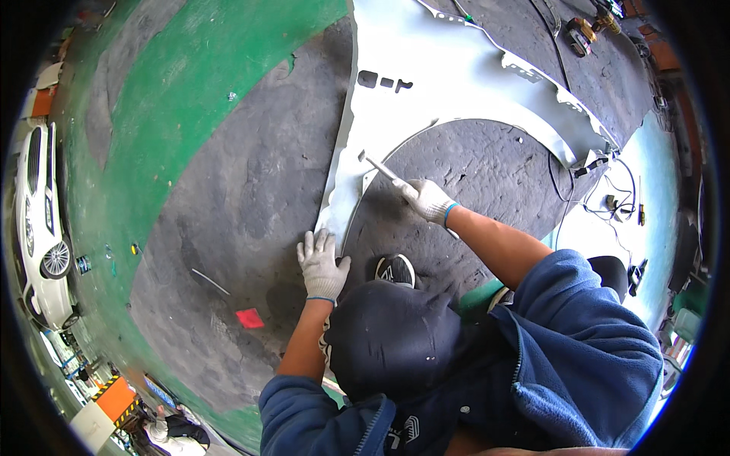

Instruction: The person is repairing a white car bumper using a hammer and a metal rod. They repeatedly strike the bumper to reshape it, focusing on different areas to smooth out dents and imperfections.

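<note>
A white car fender [433, 83] lies in front of me, its wheel arch curving to the right. My right hand [427, 202], in a pale knit work glove with a blue cuff, is closed around the handle of a hammer [386, 170]. The hammer's small head is over the narrow strip of fender beside the arch; whether it touches the metal I cannot tell. My left hand [322, 267], gloved alike, rests on the fender's near tip with fingers stretched out and thumb apart.
The fender lies on a worn dark mat [228, 190] over a green floor [182, 99]. A red scrap [249, 318] and a thin pale rod [211, 282] lie at left. Power tools [582, 36] are at the far right, cables [608, 209] nearer. A white car [46, 228] stands far left.
</note>
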A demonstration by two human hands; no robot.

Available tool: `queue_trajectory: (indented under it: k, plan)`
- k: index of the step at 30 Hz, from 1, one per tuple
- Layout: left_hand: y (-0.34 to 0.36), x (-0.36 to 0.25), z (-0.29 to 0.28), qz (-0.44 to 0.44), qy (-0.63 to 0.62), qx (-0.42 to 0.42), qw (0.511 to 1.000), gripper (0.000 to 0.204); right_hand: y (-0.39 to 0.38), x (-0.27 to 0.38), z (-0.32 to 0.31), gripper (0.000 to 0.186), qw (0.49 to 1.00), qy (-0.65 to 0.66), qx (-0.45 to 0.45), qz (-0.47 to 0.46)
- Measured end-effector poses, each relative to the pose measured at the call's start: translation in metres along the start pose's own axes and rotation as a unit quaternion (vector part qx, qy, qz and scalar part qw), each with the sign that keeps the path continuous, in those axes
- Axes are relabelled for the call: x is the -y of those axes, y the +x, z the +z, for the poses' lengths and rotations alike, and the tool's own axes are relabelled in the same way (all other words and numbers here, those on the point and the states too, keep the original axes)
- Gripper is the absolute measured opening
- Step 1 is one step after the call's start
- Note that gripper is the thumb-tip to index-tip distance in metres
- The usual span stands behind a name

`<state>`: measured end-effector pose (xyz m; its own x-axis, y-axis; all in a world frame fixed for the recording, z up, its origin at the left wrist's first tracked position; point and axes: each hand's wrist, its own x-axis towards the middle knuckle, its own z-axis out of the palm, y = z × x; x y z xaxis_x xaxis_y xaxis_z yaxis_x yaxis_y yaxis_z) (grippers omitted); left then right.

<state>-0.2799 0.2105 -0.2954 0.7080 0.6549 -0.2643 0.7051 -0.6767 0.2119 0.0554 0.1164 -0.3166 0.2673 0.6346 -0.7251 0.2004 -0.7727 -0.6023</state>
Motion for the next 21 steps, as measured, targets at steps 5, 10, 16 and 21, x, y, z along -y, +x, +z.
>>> queue_trajectory:
  k: [5,10,16,21]
  plan:
    - [-0.015,0.021,0.020,0.008,0.013,-0.047,0.999,0.032,-0.013,-0.004,-0.037,0.092,1.000,-0.004,-0.005,0.026]
    - [-0.024,0.015,-0.036,0.041,0.007,-0.045,0.998,0.022,-0.062,-0.076,-0.111,0.062,0.989,-0.092,-0.114,0.004]
    - [-0.027,-0.092,-0.309,0.113,-0.098,-0.056,0.987,0.023,-0.100,-0.179,-0.174,0.053,0.937,-0.347,-0.035,0.013]
    - [-0.025,-0.297,-0.504,0.168,-0.278,-0.103,0.940,0.034,-0.130,-0.074,-0.222,0.066,0.918,-0.150,-0.287,-0.228]
